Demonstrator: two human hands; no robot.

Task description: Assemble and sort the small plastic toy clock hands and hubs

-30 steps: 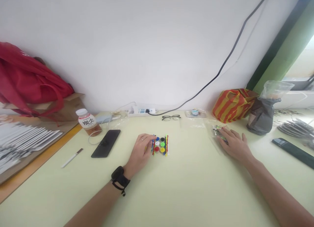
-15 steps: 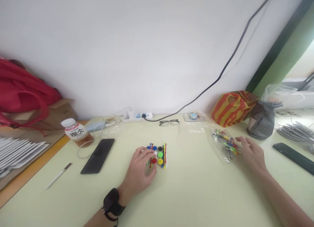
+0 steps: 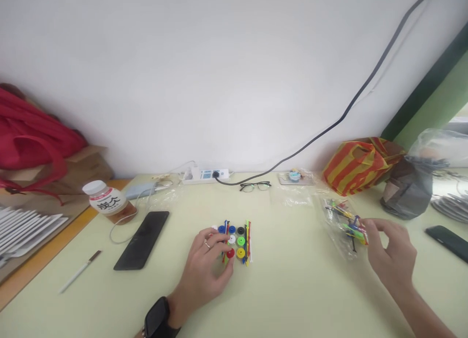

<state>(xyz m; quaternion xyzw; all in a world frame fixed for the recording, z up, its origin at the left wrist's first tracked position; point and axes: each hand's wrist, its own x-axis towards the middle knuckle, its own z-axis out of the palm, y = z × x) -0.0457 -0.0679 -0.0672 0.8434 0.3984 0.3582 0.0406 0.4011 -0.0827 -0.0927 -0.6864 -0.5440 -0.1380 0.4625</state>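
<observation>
My left hand [image 3: 204, 265], with a ring and a black watch, rests over small coloured plastic pieces. Its fingers are spread and curved, the thumb apart, near a red disc [image 3: 230, 253] and a white disc [image 3: 231, 239]. Beside these lie a yellow disc [image 3: 240, 253], a green disc [image 3: 241, 241] and a black disc [image 3: 240, 230]. Thin coloured sticks [image 3: 248, 243] stand in a row to their right. My right hand [image 3: 391, 253] pinches at the near right end of a clear plastic bag [image 3: 340, 235] of coloured parts; what exactly sits between its fingertips is hidden.
A black phone [image 3: 142, 240], a brush-like pen [image 3: 80, 271] and a drink bottle [image 3: 109, 202] lie or stand at left. Glasses [image 3: 255, 186] and a power strip [image 3: 204, 176] are near the wall. A striped bag [image 3: 353, 165], grey bag [image 3: 409, 187] and dark case [image 3: 448, 241] are at right.
The view has shifted slightly. My right hand has drawn a little nearer and right, its fingers still at the bag. My left hand stays over the discs.
</observation>
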